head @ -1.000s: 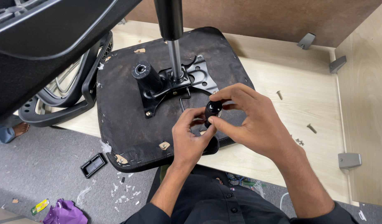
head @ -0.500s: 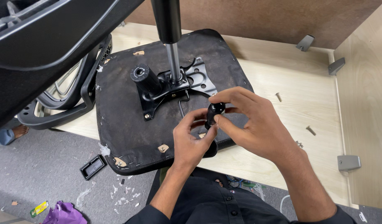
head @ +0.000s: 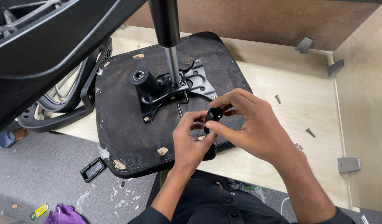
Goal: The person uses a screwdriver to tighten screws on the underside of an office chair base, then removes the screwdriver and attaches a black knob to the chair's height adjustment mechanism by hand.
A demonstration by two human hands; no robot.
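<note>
1. A grey carpeted floor [head: 46, 166] runs along the left and bottom, littered with white scraps; a pale wooden board [head: 282, 120] lies on it, with a brown panel standing along its far edge and a light wood panel on the right.
2. At bottom left, on the carpet, a small yellow wrapper [head: 39, 211] lies just beside a crumpled purple bag [head: 63, 215]; their print is too small to tell.
3. A flat black rectangular plastic piece [head: 93, 169] lies on the carpet near the seat's front corner.
4. An upturned black chair seat [head: 133, 124] rests on the board, its fabric underside up, with a black metal mechanism plate [head: 170, 91] bolted at its middle and a gas-lift column [head: 166, 29] rising from it.
5. The left hand [head: 191, 141] has thumb and fingertips pinched on the small black knob [head: 213, 115], which is held above the seat's front-right part.
6. The right hand [head: 253, 124] curls over the same knob from the right, fingers closed on it.
7. Loose screws [head: 310, 132] lie on the board to the right, well apart from the hands.
8. Grey metal brackets [head: 349, 165] sit along the right panel.
</note>
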